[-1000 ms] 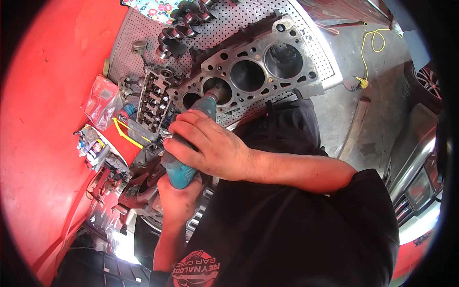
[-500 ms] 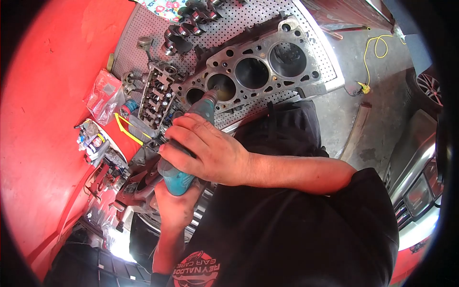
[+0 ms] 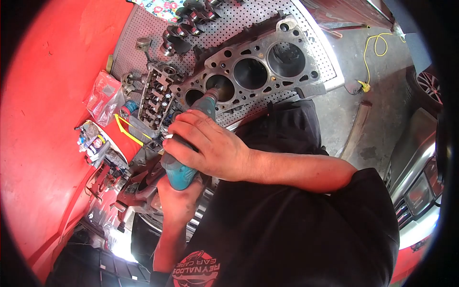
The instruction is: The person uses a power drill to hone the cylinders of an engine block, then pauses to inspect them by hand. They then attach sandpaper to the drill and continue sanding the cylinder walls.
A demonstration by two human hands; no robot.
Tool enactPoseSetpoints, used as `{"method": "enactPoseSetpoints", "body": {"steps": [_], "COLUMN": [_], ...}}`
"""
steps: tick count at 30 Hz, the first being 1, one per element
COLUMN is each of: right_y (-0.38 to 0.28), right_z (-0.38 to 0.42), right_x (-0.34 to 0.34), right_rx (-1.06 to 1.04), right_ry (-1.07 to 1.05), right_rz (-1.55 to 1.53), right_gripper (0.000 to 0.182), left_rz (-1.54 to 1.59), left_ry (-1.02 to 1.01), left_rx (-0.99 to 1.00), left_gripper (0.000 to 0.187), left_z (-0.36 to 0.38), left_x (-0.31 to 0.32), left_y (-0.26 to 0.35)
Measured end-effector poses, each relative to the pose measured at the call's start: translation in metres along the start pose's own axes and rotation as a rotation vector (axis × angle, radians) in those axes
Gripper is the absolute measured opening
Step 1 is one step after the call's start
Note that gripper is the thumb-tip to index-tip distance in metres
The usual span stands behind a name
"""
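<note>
head | right hand (image 3: 210, 149) clasped over teal power tool (image 3: 205, 106), left hand (image 3: 177, 198) gripping its rear | nose at engine block's (image 3: 267, 66) second-from-left bore | perforated counter (image 3: 152, 29): crankshaft (image 3: 175, 44), cylinder head (image 3: 157, 98) beside block

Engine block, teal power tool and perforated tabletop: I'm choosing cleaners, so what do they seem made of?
Engine block: metal, perhaps cast iron; dull grey, flat machined-looking top.
Teal power tool: likely plastic, semi-gloss, judging by its coloured, moulded-looking housing.
Perforated tabletop: possibly sheet metal, pale and satin, with regular punched-looking holes; plastic can't be ruled out.
</note>
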State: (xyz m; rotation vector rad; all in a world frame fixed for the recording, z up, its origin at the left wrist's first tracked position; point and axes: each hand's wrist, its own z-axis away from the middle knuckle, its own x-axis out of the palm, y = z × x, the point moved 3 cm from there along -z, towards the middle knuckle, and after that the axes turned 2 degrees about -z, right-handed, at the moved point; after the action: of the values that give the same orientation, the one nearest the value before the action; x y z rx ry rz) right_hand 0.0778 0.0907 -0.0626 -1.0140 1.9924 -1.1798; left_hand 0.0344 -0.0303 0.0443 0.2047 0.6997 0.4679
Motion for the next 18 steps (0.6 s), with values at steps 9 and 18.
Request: {"method": "enactPoseSetpoints", "body": {"steps": [9, 18], "right_y": [0.006, 0.020], "right_z": [-0.001, 0.007], "right_x": [-0.001, 0.001], "right_rx": [0.011, 0.039], "right_ry": [0.018, -0.018], "right_rz": [-0.017, 0.016], "right_gripper": [0.051, 0.050], "left_rz": [-0.046, 0.005], "left_ry": [0.018, 0.001], "left_rx": [-0.004, -0.011], "left_gripper": [0.012, 0.008], "left_z": [-0.005, -0.021], "left_x": [0.004, 0.015], "left_y": [0.006, -0.001]}}
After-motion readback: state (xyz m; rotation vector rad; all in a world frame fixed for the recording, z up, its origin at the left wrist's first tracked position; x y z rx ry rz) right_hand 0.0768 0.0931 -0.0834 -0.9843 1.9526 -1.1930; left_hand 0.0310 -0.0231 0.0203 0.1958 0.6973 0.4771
